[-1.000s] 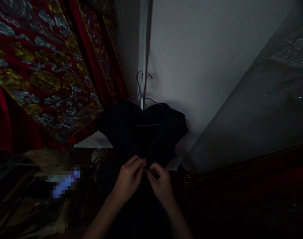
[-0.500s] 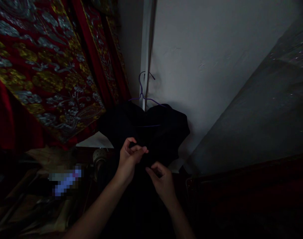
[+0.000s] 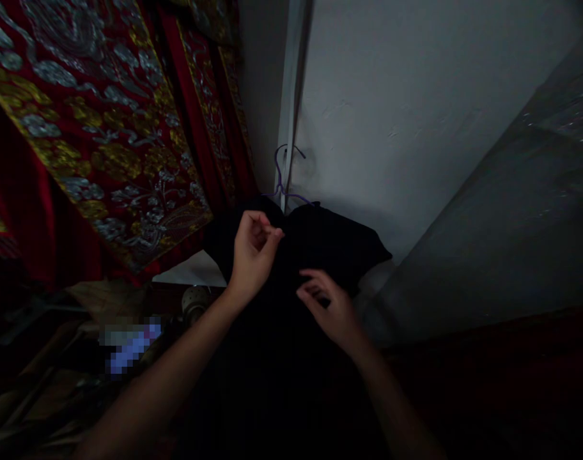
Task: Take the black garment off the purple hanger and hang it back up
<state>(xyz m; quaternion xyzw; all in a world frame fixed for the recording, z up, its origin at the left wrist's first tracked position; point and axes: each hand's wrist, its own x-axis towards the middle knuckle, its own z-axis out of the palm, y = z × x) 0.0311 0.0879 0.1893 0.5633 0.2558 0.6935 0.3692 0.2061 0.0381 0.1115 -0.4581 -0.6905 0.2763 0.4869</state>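
A very dark, nearly black garment [image 3: 330, 246] hangs from a purple wire hanger [image 3: 280, 188]. My left hand [image 3: 254, 252] is closed near its neck opening, thumb and index finger pinched together on what looks like the garment's edge. Lower and to the right, my right hand [image 3: 330, 306] is in front of the same cloth. Its fingers are curved, with a gap between thumb and index fingertip, and I see nothing between them. The cloth is so dark that folds and any fastenings cannot be made out.
Red cloth with gold and silver embroidery [image 3: 114, 140] hangs at left. The hanger hooks at a pale vertical edge [image 3: 291, 83] beside a whitish wall [image 3: 392, 115]. Translucent sheeting [image 3: 502, 223] slopes at right. A light perforated shoe [image 3: 194, 299] and dim clutter lie below left.
Both my hands have moved up along the garment, the left nearer its neck. The garment's right shoulder spreads wider. My right thumb and index finger are further apart. The view has shifted slightly.
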